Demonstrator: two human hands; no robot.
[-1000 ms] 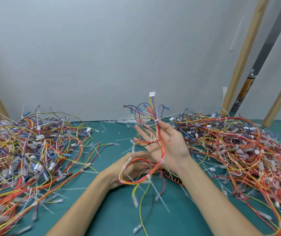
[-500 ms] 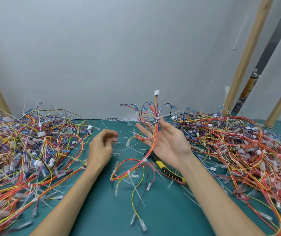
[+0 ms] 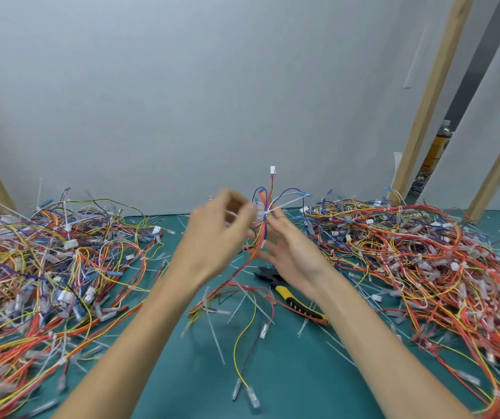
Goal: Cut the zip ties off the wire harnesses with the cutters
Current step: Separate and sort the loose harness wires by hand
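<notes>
My right hand (image 3: 295, 255) holds a wire harness (image 3: 262, 234) upright above the green table (image 3: 288, 373), its fingers nearly straight along the wires. A white connector (image 3: 272, 169) tops the harness, and its loose ends hang down to the table. A white zip tie (image 3: 267, 212) binds the wires near my right fingertips. My left hand (image 3: 221, 234), blurred by motion, is raised beside the harness with curled fingers that seem to pinch the tie's white tail. The cutters (image 3: 300, 306), with yellow and black handles, lie on the table under my right wrist; neither hand touches them.
A big heap of harnesses (image 3: 46, 267) fills the table's left side, and another heap (image 3: 424, 261) fills the right. Cut zip tie pieces (image 3: 215, 340) litter the table between them. A grey wall stands behind, with wooden posts (image 3: 430, 95) at the right.
My left hand has risen from near the left heap up to the top of the harness. My right hand keeps the harness upright in about the same place.
</notes>
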